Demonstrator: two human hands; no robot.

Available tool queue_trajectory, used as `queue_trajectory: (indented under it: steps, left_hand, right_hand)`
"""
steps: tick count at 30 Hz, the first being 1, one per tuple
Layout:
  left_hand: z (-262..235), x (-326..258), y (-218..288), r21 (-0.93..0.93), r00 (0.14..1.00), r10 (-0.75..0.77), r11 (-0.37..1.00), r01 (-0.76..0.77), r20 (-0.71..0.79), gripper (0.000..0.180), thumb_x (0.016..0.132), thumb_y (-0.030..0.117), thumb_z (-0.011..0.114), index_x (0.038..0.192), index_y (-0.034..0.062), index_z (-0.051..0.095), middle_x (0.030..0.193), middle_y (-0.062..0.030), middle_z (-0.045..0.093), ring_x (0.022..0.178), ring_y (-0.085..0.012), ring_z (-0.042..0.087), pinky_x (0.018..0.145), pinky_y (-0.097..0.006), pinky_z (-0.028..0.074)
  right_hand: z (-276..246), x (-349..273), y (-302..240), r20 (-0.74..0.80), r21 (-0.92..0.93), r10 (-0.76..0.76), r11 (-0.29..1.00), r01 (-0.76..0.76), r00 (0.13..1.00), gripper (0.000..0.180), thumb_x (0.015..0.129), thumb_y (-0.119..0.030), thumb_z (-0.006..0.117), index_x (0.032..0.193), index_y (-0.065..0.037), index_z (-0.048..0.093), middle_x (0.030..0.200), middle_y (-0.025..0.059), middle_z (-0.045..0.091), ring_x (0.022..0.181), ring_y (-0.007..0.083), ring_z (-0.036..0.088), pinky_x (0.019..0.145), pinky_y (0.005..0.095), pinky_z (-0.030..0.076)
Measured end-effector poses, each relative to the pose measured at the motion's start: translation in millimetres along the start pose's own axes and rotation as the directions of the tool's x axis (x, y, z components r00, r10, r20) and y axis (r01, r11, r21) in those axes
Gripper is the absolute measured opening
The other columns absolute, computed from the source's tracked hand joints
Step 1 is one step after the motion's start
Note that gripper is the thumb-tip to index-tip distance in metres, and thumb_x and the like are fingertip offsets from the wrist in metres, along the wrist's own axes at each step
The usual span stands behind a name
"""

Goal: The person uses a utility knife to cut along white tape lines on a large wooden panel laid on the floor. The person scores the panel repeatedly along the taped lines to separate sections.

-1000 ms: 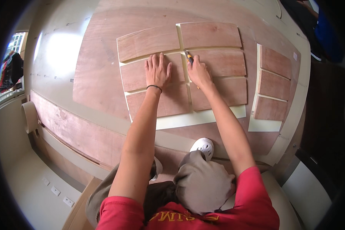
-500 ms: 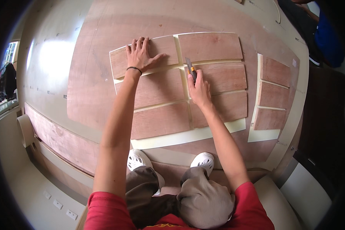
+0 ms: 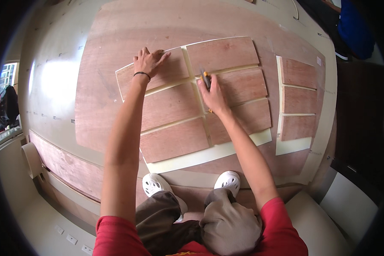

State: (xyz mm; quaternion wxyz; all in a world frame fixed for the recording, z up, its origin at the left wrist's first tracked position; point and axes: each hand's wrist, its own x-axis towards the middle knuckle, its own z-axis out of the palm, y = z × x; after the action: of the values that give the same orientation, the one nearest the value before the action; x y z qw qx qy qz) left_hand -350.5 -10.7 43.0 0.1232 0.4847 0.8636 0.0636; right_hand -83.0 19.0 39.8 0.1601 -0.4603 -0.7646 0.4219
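Two columns of reddish-brown plywood panels (image 3: 166, 104) lie on a pale cream sheet (image 3: 192, 159), with narrow cream gaps between them. My left hand (image 3: 147, 62), a dark band at its wrist, rests at the far edge of the far-left panel (image 3: 175, 65), fingers bent and apart, thumb stretched right along that edge. In my right hand (image 3: 214, 94) is a utility knife (image 3: 206, 80) with orange and dark parts. Its blade points away from me, near where the gaps cross beside the far-right panel (image 3: 222, 52). Whether the blade touches the sheet I cannot tell.
At the right lies a narrower cream strip (image 3: 292, 147) bearing three smaller plywood panels (image 3: 299, 99). Everything rests on a large plywood board (image 3: 102, 91). A long plywood piece (image 3: 68, 162) lies at the left. Another person's blue garment (image 3: 355, 32) shows far right.
The view has turned slightly. My left fingers have bent more at the panel's far edge. My right hand has shifted a little toward the middle gap, the knife now held more steeply.
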Motion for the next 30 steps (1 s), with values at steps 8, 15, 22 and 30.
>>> queue_trajectory:
  steps: [8, 15, 22, 30]
  left_hand:
    - [43, 9, -11, 0.007, 0.972, -0.034, 0.999, 0.037, -0.231, 0.048, 0.098, 0.055, 0.050, 0.122, 0.0159, 0.061, 0.128, -0.0117, 0.055, 0.121, -0.0344, 0.051, 0.107, -0.053, 0.033]
    - [54, -21, 4, -0.053, 0.897, 0.035, 0.997, -0.065, -0.441, 0.035, 0.101, 0.038, 0.052, 0.125, 0.0140, 0.060, 0.123, -0.0097, 0.058, 0.119, -0.0317, 0.054, 0.112, -0.052, 0.032]
    - [49, -23, 6, -0.093, 0.892, 0.005, 0.994, -0.052, -0.452, 0.032, 0.099, 0.035, 0.055, 0.120, 0.0126, 0.064, 0.112, -0.0099, 0.059, 0.112, -0.0304, 0.056, 0.113, -0.054, 0.032]
    - [48, -21, 10, -0.115, 0.879, -0.007, 0.992, -0.054, -0.477, 0.026, 0.099, 0.033, 0.058, 0.114, 0.0124, 0.065, 0.111, -0.0095, 0.061, 0.111, -0.0315, 0.057, 0.112, -0.054, 0.034]
  right_hand:
    - [4, 75, -40, 0.135, -0.174, 0.061, 0.984, -0.037, 0.989, 0.032, 0.099, -0.025, 0.050, 0.117, -0.001, 0.039, 0.085, 0.0310, 0.067, 0.083, 0.0515, 0.066, 0.076, 0.0587, 0.051]
    - [23, 96, -52, 0.147, -0.314, 0.095, 0.948, -0.044, 0.985, 0.036, 0.098, -0.024, 0.053, 0.119, 0.003, 0.043, 0.089, 0.0297, 0.069, 0.086, 0.0455, 0.070, 0.078, 0.0531, 0.055]
    - [31, 97, -72, 0.137, -0.407, 0.124, 0.912, -0.059, 0.983, 0.029, 0.097, -0.016, 0.049, 0.120, 0.002, 0.047, 0.096, 0.0292, 0.069, 0.095, 0.0447, 0.069, 0.082, 0.0536, 0.055]
    - [38, 99, -81, 0.120, -0.456, 0.169, 0.885, -0.097, 0.978, 0.032, 0.096, -0.010, 0.045, 0.125, 0.003, 0.047, 0.101, 0.0280, 0.070, 0.100, 0.0413, 0.069, 0.087, 0.0496, 0.055]
